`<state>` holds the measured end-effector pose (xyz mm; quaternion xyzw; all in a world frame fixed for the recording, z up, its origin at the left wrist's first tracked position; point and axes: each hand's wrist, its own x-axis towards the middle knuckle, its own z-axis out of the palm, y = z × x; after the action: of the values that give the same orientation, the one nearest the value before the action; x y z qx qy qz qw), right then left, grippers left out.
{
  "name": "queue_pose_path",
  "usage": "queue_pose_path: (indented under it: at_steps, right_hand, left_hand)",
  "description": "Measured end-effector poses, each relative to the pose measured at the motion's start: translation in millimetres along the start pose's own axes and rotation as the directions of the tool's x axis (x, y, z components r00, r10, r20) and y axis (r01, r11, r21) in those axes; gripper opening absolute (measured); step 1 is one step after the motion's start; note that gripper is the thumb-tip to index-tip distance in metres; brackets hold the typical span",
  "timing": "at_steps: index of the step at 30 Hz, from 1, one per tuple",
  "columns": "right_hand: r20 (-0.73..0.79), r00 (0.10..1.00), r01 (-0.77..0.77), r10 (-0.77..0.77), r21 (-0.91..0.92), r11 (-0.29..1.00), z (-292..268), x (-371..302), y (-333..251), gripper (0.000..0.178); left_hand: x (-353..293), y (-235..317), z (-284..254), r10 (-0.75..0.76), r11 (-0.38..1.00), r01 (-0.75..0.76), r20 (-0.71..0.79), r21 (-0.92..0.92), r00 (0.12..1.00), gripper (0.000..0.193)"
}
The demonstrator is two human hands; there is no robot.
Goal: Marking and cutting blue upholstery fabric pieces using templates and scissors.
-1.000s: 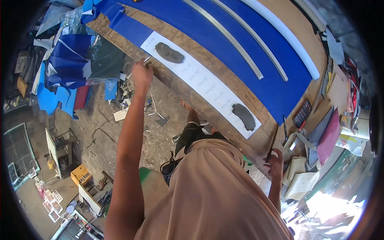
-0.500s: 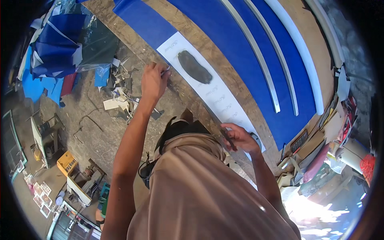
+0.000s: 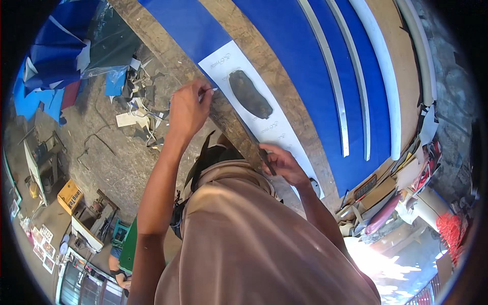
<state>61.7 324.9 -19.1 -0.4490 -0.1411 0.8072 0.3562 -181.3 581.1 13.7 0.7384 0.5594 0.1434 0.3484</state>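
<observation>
A long white strip with repeated printing lies slantwise along the table's near edge, its far end over a blue sheet strip. On it rests a dark grey, elongated flat piece. My left hand is beside the strip's near edge, thumb and fingers pinched on a small whitish bit that is mostly hidden. Closer to me, my right hand is closed round the dark handle of what looks like a knife. Its thin blade points up-left along the strip's edge.
Beyond the strip, a wide blue sheet carries two pale metal bars and a white tube. Scraps litter the floor at left, near blue sheets. A yellow box and a person are at lower left.
My right hand has moved left with the knife, closer to my left hand. My left hand stays pinched, slightly further left. The whole view has shifted a little.
</observation>
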Motion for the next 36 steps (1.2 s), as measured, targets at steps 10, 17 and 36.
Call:
queue_pose_path:
  at_steps: [10,17,36]
  right_hand:
    - [-0.021,0.999,-0.031,0.030,-0.044,0.999,14.2,40.3,-45.6,0.077]
    - [-0.078,0.996,-0.051,0.040,-0.150,0.987,15.0,42.2,-54.0,0.072]
    - [-0.018,0.995,-0.098,0.099,0.056,0.994,8.2,46.1,-51.0,0.071]
  left_hand:
    - [-5.5,0.1,-4.7,-0.072,0.997,0.072,-0.024,0.018,0.997,0.014]
    - [-14.8,2.9,1.1,0.049,0.988,-0.019,-0.192,0.155,0.980,0.016]
    - [-34.6,6.5,64.7,-0.551,0.438,0.539,0.259,-0.719,0.793,0.018]
